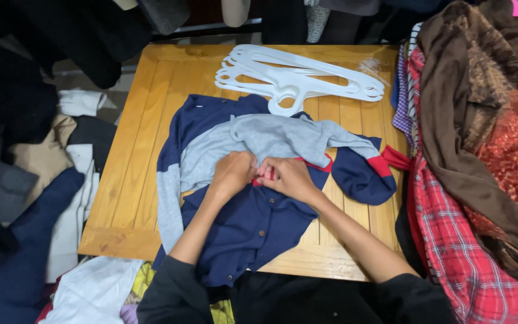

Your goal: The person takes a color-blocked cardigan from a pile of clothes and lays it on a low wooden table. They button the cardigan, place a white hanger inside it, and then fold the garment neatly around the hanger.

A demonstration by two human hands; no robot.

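Observation:
A navy, grey and red button-front shirt [253,222] lies spread on a small wooden table [133,174]. My left hand [233,171] and my right hand [288,177] meet at the middle of the shirt, both pinching the fabric at the red stripe along the button placket. The fingertips are buried in the cloth. A stack of white plastic hangers [298,78] lies on the far part of the table, beyond the shirt's collar.
A heap of clothes, red plaid [457,252] and brown [469,120], is piled at the table's right edge. More garments in white, beige and dark blue lie on the floor to the left [61,180]. Dark clothing hangs along the top.

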